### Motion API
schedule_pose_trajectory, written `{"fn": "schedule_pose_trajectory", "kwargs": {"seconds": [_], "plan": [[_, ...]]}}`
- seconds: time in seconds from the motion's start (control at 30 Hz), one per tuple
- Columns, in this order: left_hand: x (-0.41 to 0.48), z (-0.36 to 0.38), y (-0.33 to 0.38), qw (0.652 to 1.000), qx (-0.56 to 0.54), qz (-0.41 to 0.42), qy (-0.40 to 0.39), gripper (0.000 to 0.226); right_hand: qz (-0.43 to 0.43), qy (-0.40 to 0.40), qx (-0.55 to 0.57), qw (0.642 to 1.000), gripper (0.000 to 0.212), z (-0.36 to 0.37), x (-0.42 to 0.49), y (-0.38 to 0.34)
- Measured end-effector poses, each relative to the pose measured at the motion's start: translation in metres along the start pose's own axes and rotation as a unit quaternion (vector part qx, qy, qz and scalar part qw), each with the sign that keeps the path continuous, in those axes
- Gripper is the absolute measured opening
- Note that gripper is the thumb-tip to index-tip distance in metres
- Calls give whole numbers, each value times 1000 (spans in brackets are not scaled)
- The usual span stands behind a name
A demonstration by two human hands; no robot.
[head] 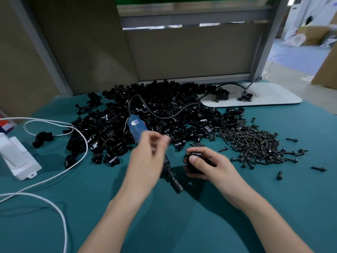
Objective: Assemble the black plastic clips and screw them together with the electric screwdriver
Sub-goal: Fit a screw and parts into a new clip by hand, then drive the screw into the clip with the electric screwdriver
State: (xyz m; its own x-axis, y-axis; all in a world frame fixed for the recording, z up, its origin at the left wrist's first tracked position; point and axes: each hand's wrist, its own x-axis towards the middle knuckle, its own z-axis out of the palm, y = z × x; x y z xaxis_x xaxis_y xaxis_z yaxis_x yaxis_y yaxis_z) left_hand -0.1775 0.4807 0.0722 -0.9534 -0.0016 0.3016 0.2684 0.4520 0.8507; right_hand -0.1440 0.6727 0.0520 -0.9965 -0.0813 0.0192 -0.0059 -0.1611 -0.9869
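My right hand [211, 167] grips an assembled black clip [191, 169] just above the teal cloth, thumb pressed on its front; a screw sits at the clip's top edge. The electric screwdriver [134, 129], blue-bodied with a black nose pointing toward me, lies on the cloth against the big heap of black clips [164, 110]. My left hand [147, 157] is motion-blurred and hovers over the screwdriver's middle, fingers loosely spread and holding nothing I can make out. A pile of dark screws [255, 145] lies to the right of the right hand.
A white adapter box [16, 157] and its white cable [54, 177] occupy the left of the table. A white board [259, 96] with a few clips lies at the back right. The screwdriver's black cord runs over the heap. Cardboard panels stand behind.
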Motion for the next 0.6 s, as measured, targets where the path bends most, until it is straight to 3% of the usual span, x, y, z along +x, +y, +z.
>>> {"fn": "schedule_pose_trajectory", "kwargs": {"seconds": [0.1, 0.17, 0.23, 0.33, 0.5, 0.6], "plan": [[47, -12, -5, 978, 102, -144, 113, 55, 4, 31, 30, 999, 24, -4, 4, 1], [77, -14, -7, 949, 105, -283, 90, 77, 12, 42, 52, 998, 23, -6, 5, 0], [96, -9, -5, 933, 32, -354, 52, 84, 18, 44, 67, 997, 22, -6, 5, 0], [108, 1, 3, 923, 11, -383, 45, 83, 26, 45, 77, 996, 22, -6, 5, -1], [110, 11, 12, 907, 119, -402, 49, 70, 38, 55, 100, 993, 25, -6, 5, -3], [105, 14, 5, 914, 32, -394, 89, 71, 44, 61, 144, 987, 27, -8, 6, -3]]}}
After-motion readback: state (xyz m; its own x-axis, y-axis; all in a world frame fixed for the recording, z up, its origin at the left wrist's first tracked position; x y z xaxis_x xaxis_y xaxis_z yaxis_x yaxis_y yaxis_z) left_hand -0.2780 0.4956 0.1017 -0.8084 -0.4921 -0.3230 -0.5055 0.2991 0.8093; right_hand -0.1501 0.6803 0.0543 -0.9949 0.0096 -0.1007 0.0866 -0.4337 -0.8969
